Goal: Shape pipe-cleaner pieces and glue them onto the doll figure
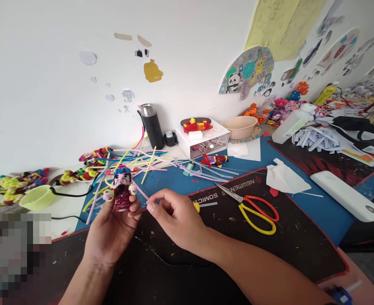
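Observation:
My left hand [113, 228] is closed around a small doll [123, 205], which stands upright in its fingers. The doll has a dark red glittery body, a pale pink face with black markings, a blue and red headpiece and pale yellow hands. Just right of it, my right hand [177, 218] has thumb and forefinger pinched at the end of a thin pink pipe cleaner [140, 190] that runs toward the doll. Whether that pipe cleaner is joined to the doll, I cannot tell. Scissors [248, 207] with one red and one yellow handle lie open on the black mat [180, 275].
Loose pipe cleaners [161, 163] spread behind the doll. A black thermos [153, 127] and a white box [206, 137] stand by the wall. More dolls [21, 184] and a yellow-green bowl [37, 198] are at left. A crumpled tissue [285, 176] and a white power strip [345, 197] lie at right.

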The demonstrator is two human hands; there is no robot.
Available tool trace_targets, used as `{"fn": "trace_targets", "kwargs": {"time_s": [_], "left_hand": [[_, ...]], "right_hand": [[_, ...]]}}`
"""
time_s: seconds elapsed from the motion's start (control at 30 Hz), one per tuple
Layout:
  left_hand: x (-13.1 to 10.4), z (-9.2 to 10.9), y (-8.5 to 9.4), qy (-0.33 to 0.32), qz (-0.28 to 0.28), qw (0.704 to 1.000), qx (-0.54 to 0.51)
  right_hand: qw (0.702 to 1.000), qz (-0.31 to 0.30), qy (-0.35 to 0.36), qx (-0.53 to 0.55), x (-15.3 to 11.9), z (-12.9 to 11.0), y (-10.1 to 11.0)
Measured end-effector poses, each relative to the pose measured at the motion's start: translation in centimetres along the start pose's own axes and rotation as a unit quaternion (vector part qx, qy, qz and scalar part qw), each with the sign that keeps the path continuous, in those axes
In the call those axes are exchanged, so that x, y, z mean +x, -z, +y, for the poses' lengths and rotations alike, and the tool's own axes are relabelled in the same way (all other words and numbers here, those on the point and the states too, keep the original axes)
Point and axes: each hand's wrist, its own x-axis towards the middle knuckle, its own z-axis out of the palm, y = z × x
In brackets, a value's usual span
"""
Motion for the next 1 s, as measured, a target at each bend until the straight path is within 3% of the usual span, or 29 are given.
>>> {"fn": "trace_targets", "kwargs": {"time_s": [0.27, 1.0], "left_hand": [[0.11, -0.11, 0.22, -0.012, -0.028, 1.000, 0.008], [0.27, -0.85, 0.54, 0.013, 0.000, 1.000, 0.007]], "right_hand": [[1.000, -0.004, 0.000, -0.007, -0.11, 0.05, 0.02], [1.000, -0.007, -0.008, -0.025, -0.05, -0.07, 0.05]]}}
